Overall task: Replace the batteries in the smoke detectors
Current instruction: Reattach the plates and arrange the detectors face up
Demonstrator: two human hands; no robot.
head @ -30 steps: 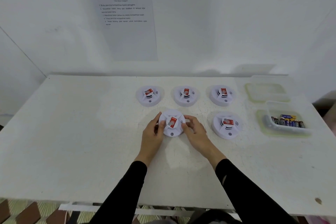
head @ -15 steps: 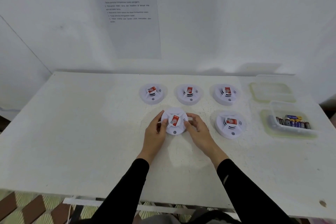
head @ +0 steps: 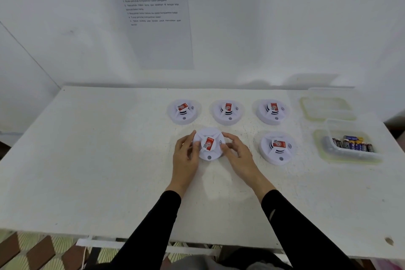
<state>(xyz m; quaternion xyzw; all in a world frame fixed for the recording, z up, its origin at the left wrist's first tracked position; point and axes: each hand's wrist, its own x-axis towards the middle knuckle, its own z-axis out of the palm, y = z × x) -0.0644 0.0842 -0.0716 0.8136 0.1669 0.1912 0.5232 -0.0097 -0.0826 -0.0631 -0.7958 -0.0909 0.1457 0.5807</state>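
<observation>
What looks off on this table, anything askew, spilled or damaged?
Minor only. The white table has a brown chip-like mark near its front right edge. Red labels on the round white smoke detectors sit at differing angles. The held smoke detector looks intact. Batteries lie inside the clear plastic tub; nothing spilled.

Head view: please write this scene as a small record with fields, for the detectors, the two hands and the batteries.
held detector: white with a red label, front row, between both hands
left hand: grips its left side
right hand: grips its right side
back-row detectors: three, untouched
front-right detector: untouched, apart from the hands
batteries: lying in the clear tub, at the table's right end
</observation>
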